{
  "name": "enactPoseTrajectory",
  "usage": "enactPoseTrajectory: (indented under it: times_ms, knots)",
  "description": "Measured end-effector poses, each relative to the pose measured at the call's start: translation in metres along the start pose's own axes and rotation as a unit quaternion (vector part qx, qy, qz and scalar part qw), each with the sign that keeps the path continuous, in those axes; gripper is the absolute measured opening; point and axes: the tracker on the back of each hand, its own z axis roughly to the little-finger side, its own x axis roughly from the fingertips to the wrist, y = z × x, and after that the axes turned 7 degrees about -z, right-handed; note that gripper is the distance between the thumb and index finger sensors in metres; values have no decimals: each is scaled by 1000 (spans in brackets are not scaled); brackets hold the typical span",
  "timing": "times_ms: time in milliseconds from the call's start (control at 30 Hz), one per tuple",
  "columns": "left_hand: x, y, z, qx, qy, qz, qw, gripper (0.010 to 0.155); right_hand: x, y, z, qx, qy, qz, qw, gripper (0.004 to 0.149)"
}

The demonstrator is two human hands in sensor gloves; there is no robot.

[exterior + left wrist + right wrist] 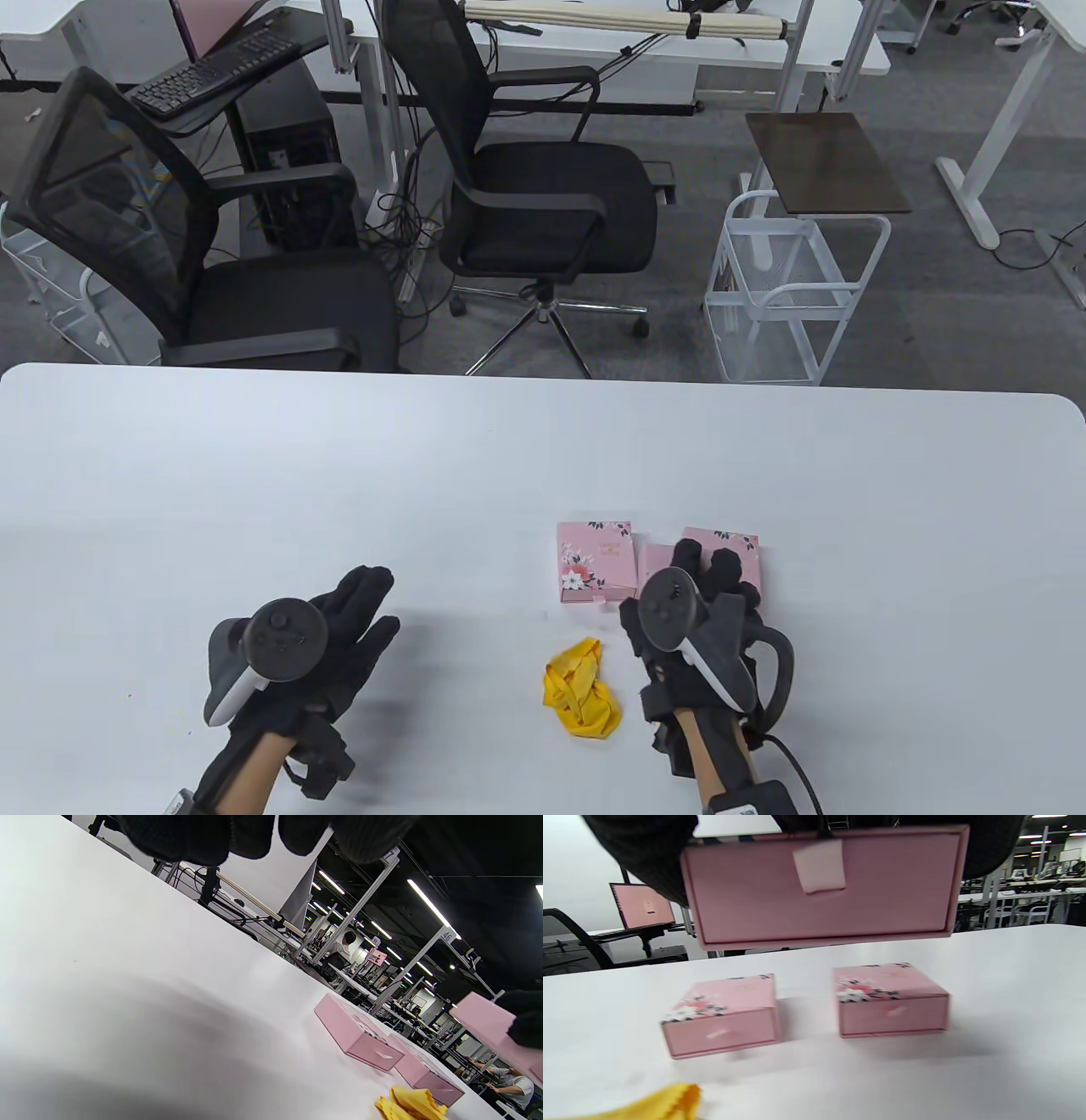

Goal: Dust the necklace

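right hand (696, 611) is up off the white table (339, 475), fingers wrapped around a pink cardboard drawer box (823, 887) with a small ribbon pull tab, held in the air. in the table view the hand and tracker hide most of that box. two more pink floral drawer boxes (723, 1014) (888, 999) sit side by side on the table beneath it, both shut. crumpled yellow cloth (581, 688) lies near the right wrist. left hand (339, 628) hovers with fingers straight, holding nothing. the necklace itself can't be seen anywhere.
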Motion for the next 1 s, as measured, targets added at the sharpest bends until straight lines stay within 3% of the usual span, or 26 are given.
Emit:
enactPoseTrajectory:
  times_ms: [200, 400, 600, 767, 867, 1000]
  knots:
    - [0, 0, 0, 0, -1, -1, 1000, 62, 5, 33, 31, 11, 13, -22, 1000, 87]
    - [0, -1, 0, -2, -1, 1, 1000, 63, 7, 68, 27, 30, -6, -56, 998, 86]
    - [1, -3, -4, -12, -7, 2, 1000, 63, 2, 86, 16, 47, -14, -90, 995, 87]
    - [1, -3, -6, -13, -12, 0, 1000, 62, 3, 75, 5, 72, -21, -117, 990, 91]
    - [2, -4, -10, -19, -17, -4, 1000, 63, 10, 52, -18, 80, -52, -35, 995, 87]
    - [4, -7, -17, -42, -29, -7, 999, 63, 20, 34, -53, 38, -104, 3, 994, 79]
